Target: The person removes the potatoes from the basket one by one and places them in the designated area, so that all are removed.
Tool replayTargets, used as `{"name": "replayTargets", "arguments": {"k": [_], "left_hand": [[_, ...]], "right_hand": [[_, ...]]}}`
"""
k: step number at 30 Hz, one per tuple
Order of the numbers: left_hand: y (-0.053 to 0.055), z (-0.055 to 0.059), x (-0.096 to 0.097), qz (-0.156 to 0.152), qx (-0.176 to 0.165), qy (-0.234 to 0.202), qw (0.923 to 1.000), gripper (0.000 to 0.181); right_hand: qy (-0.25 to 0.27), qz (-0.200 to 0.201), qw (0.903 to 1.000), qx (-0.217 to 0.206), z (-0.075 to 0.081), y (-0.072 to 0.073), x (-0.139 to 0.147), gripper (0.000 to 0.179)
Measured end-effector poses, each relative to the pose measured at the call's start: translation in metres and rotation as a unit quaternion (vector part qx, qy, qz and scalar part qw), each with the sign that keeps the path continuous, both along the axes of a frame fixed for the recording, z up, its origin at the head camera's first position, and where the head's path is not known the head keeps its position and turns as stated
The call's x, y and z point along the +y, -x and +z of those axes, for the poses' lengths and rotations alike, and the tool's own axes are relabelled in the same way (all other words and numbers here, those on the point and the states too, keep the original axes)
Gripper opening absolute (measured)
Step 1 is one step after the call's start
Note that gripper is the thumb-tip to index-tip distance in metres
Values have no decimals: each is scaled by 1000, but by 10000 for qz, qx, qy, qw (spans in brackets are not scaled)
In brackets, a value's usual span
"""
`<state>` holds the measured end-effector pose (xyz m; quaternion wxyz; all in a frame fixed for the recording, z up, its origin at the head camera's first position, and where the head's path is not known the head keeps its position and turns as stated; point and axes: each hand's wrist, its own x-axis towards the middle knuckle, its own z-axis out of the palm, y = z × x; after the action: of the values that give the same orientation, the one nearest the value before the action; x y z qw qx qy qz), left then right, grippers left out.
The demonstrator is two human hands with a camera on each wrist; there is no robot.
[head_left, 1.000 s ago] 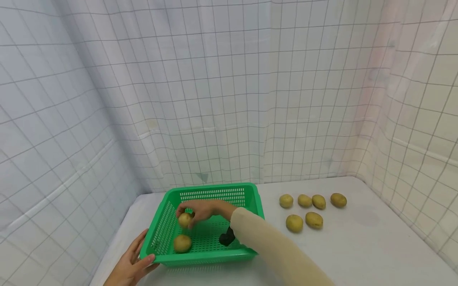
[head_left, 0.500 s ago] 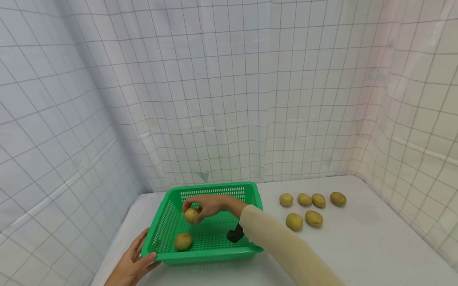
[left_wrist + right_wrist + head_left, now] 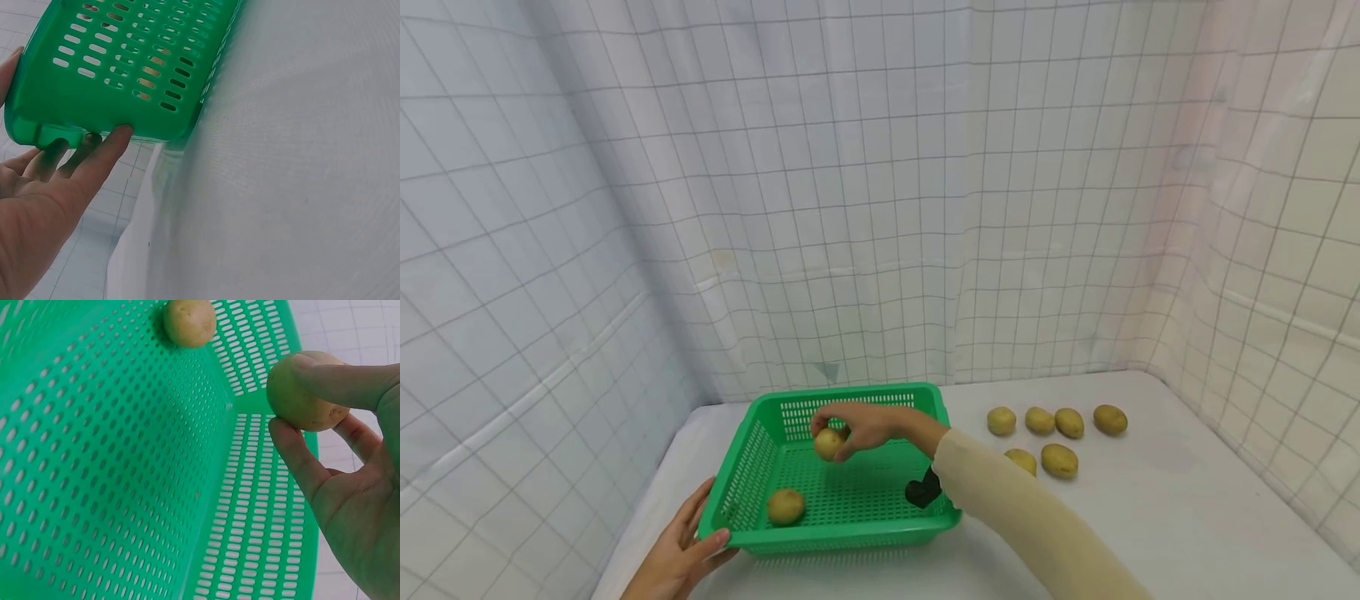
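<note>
A green perforated basket (image 3: pixel 842 537) stands on the white table. At its near left corner my left hand (image 3: pixel 673 554) holds the rim, thumb on the near side and fingers along the outer wall; the left wrist view shows the fingers against the basket wall (image 3: pixel 94 100). Above the basket floor, my right hand (image 3: pixel 868 425) pinches a potato (image 3: pixel 829 445) between thumb and fingers. In the right wrist view this held potato (image 3: pixel 306 394) is raised off the floor. A second potato (image 3: pixel 786 507) lies inside, in the near left part of the basket.
Several loose potatoes (image 3: pixel 1060 460) lie on the table (image 3: pixel 1165 517) to the right of the basket; my right sleeve (image 3: pixel 1022 508) partly covers one. White gridded curtains (image 3: pixel 850 208) hang behind and at both sides. A black device (image 3: pixel 922 490) is at my right wrist.
My right hand has moved to the right inside the basket, carrying the potato away from the left wall and slightly up. The left hand has stayed on the rim.
</note>
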<state>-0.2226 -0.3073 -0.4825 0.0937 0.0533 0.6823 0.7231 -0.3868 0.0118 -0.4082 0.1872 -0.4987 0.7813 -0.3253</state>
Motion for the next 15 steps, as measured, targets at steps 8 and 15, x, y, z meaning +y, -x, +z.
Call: {"name": "replayTargets", "arguments": {"k": [8, 15], "left_hand": [[1, -1, 0, 9, -7, -47, 10000, 89], [1, -1, 0, 28, -28, -60, 10000, 89]], "right_hand": [[-57, -260, 9996, -26, 5, -3, 19, 44], [-40, -495, 9988, 56, 13, -9, 38, 45]]}}
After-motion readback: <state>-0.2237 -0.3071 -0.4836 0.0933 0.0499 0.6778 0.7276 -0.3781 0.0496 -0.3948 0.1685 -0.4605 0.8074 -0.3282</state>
